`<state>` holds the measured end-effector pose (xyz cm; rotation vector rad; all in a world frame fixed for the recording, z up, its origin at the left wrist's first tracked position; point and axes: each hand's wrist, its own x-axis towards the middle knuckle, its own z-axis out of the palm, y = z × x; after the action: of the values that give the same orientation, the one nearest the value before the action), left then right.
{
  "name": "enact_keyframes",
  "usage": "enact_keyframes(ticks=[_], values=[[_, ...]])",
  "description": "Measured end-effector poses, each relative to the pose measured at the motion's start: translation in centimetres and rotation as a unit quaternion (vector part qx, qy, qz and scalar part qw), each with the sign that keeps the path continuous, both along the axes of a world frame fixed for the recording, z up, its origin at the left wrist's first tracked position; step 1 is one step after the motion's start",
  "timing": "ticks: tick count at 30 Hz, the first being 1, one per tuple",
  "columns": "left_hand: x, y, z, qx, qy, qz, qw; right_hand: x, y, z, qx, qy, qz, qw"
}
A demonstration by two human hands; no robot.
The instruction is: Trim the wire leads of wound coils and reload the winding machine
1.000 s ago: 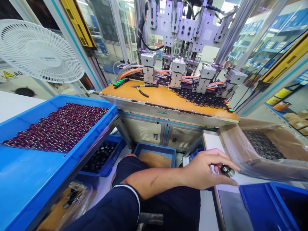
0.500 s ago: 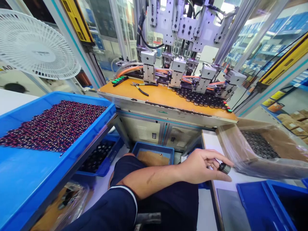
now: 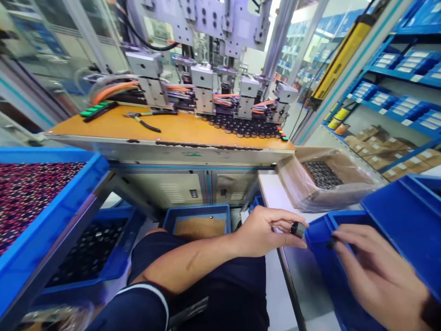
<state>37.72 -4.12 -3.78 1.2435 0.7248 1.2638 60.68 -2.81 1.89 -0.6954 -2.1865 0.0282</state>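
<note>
My left hand (image 3: pixel 263 231) reaches across my lap and pinches a short dark cylinder with a grey metal side (image 3: pixel 297 229) between thumb and fingers. To its right my right hand (image 3: pixel 375 266), slightly blurred, is closed on a small black part (image 3: pixel 331 242) at its fingertips. The kind of that part is too small and smeared to make out. The two parts are apart, roughly level with each other. Below the right hand lies a blue bin (image 3: pixel 319 266), whose contents are mostly hidden.
An orange-topped machine bench (image 3: pixel 117 126) stands ahead with pliers (image 3: pixel 148 125) and rows of black cylinders (image 3: pixel 246 128). A lined carton (image 3: pixel 285 186) holds grey parts at right. At left is a blue tray (image 3: pixel 69 191) of red-and-black pieces. A shallow blue bin (image 3: pixel 196 212) sits below.
The view has turned to the right. My right hand has come into view with a small black part. My left hand still holds the cylinder.
</note>
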Motion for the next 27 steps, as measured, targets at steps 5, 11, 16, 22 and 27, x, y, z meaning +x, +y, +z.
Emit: enact_keyframes(ticks=[5, 11, 16, 22, 27], values=[[1.3, 0.0, -0.5, 0.011, -0.028, -0.046, 0.998, -2.4, -0.3, -2.7, -0.038, 0.024, 0.061, 0.997], [2.7, 0.1, -1.1, -0.046, -0.085, -0.068, 0.993, -1.5, -0.1, -2.9, -0.014, 0.025, 0.058, 0.998], [2.5, 0.0, -0.7, -0.041, -0.092, -0.055, 0.993, -1.4, -0.2, -2.7, -0.01, 0.0, 0.091, 0.996], [2.3, -0.2, -0.3, -0.068, -0.095, -0.063, 0.991, -1.2, -0.1, -3.0, 0.034, -0.016, 0.081, 0.996], [2.4, -0.1, -0.4, -0.09, -0.093, -0.074, 0.989, -0.9, 0.1, -3.2, 0.051, -0.034, 0.081, 0.995]])
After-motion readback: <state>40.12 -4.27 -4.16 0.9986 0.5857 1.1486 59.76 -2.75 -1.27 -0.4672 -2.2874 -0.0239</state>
